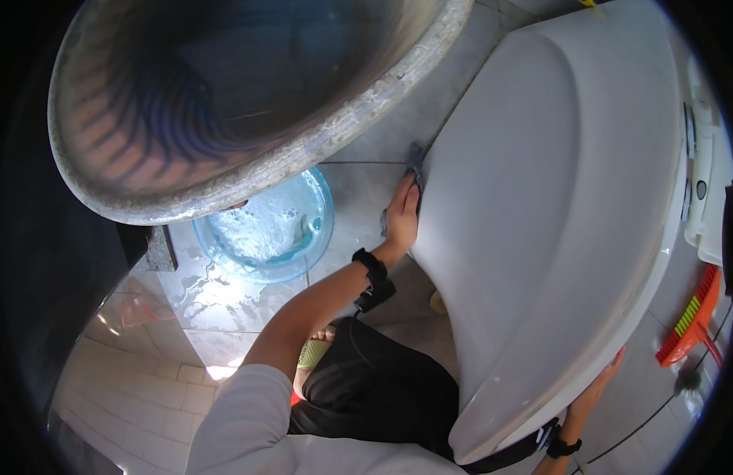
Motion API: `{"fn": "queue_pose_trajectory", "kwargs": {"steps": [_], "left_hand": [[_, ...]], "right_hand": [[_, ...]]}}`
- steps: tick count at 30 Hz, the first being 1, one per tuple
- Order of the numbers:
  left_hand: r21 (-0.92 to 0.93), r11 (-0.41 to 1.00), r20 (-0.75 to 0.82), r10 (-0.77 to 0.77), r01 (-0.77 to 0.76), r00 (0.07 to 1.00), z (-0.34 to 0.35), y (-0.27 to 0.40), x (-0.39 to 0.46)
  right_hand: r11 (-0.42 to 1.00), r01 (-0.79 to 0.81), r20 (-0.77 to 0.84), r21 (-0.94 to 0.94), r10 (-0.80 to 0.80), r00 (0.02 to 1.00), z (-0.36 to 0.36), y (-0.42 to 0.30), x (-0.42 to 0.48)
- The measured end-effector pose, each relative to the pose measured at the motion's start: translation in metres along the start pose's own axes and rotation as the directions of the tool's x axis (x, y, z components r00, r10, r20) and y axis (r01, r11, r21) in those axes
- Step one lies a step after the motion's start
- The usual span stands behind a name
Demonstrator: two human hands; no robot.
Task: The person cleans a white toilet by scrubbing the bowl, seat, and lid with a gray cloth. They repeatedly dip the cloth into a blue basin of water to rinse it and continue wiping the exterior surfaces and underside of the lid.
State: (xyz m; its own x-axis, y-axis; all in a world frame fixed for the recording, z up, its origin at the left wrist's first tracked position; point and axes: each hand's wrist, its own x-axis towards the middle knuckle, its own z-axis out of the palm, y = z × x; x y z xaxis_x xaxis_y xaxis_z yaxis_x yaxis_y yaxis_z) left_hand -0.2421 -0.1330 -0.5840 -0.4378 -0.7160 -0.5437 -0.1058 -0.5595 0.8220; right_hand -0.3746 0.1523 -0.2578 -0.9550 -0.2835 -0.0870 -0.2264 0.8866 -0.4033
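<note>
My left hand (pixel 402 217) presses a grey cloth (pixel 415 163) against the lower edge of a large white glossy bathtub (pixel 509 196), where it meets the tiled floor; part of the cloth is hidden under the hand. My right hand (pixel 601 383) rests on the tub's opposite rim, at the lower right, holding nothing that shows. To the left of my left hand stands a translucent blue basin (pixel 329 214) of foamy water, partly hidden by a large stone-like rim.
The curved grey rim (pixel 366 124) of a large vessel spans the upper left. A red brush (pixel 693 329) with red and yellow bristles lies at the right, near a dark cable (pixel 628 432). The floor tiles (pixel 224 297) around the basin look wet. My slippered foot (pixel 314 350) is beside my knee.
</note>
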Motion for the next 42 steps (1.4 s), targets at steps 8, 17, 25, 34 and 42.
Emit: {"fn": "queue_pose_trajectory", "kwargs": {"steps": [8, 17, 25, 34, 42], "left_hand": [[-0.174, 0.863, 0.095, 0.495, -0.475, 0.864, 0.015, 0.091, -0.111], [-0.404, 0.357, 0.146, 0.934, -0.842, 0.325, 0.016, 0.058, -0.136], [0.028, 0.904, 0.053, 0.424, -0.426, 0.904, -0.003, -0.018, -0.062], [-0.051, 0.95, 0.309, 0.31, -0.309, 0.899, 0.0, 0.044, -0.047], [-0.359, 0.89, 0.7, 0.455, -0.28, 0.55, 0.012, 0.179, -0.034]], "right_hand": [[0.999, 0.039, 0.022, 0.025, -0.039, 0.999, 0.006, -0.018, -0.007], [0.999, 0.052, 0.038, -0.017, -0.051, 0.998, 0.005, -0.021, -0.004], [0.998, -0.049, 0.016, 0.034, 0.049, 0.999, 0.019, -0.04, -0.007], [0.998, -0.01, -0.006, 0.056, 0.011, 1.0, 0.014, -0.035, -0.009], [0.996, 0.018, 0.008, 0.089, -0.018, 1.0, 0.012, -0.034, -0.008]]}}
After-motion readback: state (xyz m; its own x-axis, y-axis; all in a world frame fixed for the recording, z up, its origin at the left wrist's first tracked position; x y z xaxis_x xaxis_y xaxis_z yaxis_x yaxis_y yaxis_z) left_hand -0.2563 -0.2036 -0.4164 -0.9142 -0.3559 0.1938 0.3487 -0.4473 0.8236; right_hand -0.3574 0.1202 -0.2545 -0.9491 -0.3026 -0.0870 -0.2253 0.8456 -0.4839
